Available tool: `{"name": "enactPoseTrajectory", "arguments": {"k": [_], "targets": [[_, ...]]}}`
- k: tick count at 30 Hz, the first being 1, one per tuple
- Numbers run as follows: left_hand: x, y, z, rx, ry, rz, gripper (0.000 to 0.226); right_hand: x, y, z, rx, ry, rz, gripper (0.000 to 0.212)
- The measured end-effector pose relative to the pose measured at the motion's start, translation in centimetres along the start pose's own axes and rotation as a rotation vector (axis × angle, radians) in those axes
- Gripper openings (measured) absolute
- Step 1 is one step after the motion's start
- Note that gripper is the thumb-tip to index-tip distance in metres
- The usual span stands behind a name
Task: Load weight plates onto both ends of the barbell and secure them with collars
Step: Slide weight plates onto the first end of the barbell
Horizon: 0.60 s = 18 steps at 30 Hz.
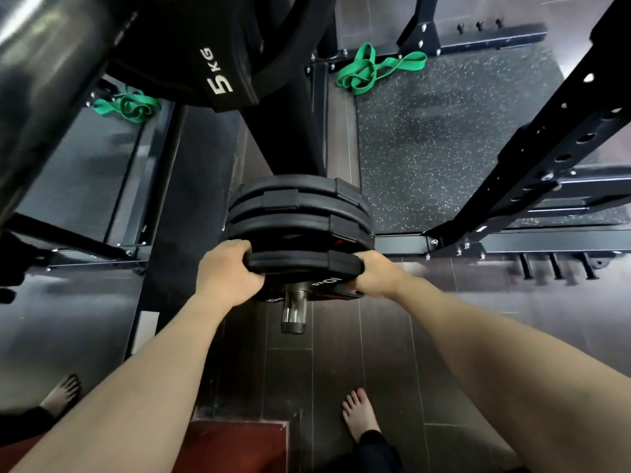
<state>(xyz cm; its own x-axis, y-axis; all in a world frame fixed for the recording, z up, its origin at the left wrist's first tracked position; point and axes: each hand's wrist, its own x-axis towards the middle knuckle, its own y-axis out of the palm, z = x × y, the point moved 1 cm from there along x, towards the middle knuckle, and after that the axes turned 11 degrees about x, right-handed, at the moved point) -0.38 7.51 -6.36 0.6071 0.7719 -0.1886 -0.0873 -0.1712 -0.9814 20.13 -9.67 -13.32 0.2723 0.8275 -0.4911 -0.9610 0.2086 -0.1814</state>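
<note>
The rack (532, 158) frames the floor, with a 5 kg plate (218, 63) hanging close overhead. Three plates (300, 209) stand on a short steel peg (293, 310). The nearest plate (300, 268), marked 10 kg, sits on that peg, gripped at opposite rim edges: left hand (227, 273) and right hand (374, 274), fingers curled tight around it. Judging from this, pull it straight along the peg, level, keeping bare toes back.
</note>
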Motion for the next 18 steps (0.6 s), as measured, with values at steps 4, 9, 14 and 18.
{"name": "enactPoseTrajectory", "arguments": {"k": [4, 9, 14, 18], "targets": [[-1.1, -0.1, 0.9, 0.005, 0.045, 0.058, 0.029, -0.9, 0.5, -0.1, -0.06, 0.006, 0.054, 0.016], [-1.4, -1.1, 1.8, 0.145, 0.135, 0.208, 0.015, -1.3, 1.0, 0.0, -0.161, 0.022, 0.129, 0.012], [-1.7, -1.8, -2.5, 0.067, 0.348, 0.192, 0.014, -1.4, 1.1, -0.5, -0.026, 0.052, 0.17, 0.016], [-1.1, -2.3, -4.0, 0.172, 0.214, 0.362, 0.016, -1.9, 1.7, 0.5, -0.073, 0.081, 0.133, 0.021]]}}
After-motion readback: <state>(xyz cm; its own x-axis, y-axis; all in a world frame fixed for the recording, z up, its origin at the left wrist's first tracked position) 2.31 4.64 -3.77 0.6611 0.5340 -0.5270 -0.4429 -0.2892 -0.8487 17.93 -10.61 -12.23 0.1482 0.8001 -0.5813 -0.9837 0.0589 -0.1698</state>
